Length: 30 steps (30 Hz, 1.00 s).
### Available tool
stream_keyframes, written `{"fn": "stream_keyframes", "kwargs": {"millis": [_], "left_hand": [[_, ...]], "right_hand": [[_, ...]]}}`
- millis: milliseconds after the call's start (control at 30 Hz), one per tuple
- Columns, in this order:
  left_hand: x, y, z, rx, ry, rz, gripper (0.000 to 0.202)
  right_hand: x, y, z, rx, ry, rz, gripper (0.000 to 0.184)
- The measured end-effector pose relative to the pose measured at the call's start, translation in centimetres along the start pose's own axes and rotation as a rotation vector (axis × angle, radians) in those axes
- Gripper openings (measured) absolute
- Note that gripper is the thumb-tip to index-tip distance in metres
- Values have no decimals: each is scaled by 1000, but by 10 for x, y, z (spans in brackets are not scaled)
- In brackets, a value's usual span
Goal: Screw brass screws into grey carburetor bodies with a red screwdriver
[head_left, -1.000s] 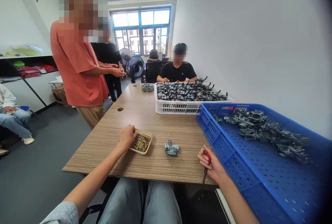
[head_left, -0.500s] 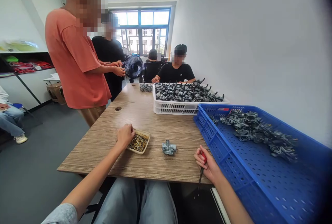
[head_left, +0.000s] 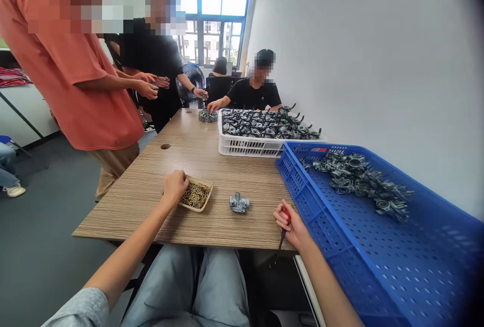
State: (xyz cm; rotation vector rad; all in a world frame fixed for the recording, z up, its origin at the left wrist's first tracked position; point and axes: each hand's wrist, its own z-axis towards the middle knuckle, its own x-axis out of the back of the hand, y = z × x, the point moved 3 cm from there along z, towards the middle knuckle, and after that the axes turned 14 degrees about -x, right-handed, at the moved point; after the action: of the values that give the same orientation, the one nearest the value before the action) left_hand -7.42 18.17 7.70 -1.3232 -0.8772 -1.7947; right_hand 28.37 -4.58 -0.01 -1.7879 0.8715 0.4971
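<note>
My left hand is at the left side of a small cream tray, its fingers curled together; whatever they pinch is hidden. Small brass-coloured parts, too small to name surely, fill that tray. A grey metal carburetor body rests alone on the wooden table, between my two hands. Near the table's front edge, my right hand is closed around the red handle of a screwdriver. Its dark shaft points down past the edge, apart from the carburetor.
To the right, a blue crate holds several carburetor bodies. A white crate full of similar parts stands farther back, beside a small container of parts. Several people stand or sit around the table's far end.
The view has shifted, and both my hands keep nearly the same places. At the back, a standing person in black now holds out a small part, and the seated person reaches into the small container.
</note>
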Motion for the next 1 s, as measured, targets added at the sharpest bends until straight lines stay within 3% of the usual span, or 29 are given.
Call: {"fn": "stream_keyframes", "kwargs": {"millis": [467, 1000], "left_hand": [[2, -22, 4, -120, -36, -48, 25], [5, -13, -1, -266, -128, 124, 26]], "right_hand": [[1, 1, 0, -13, 5, 18, 30], [-2, 1, -2, -13, 21, 20, 30]]}}
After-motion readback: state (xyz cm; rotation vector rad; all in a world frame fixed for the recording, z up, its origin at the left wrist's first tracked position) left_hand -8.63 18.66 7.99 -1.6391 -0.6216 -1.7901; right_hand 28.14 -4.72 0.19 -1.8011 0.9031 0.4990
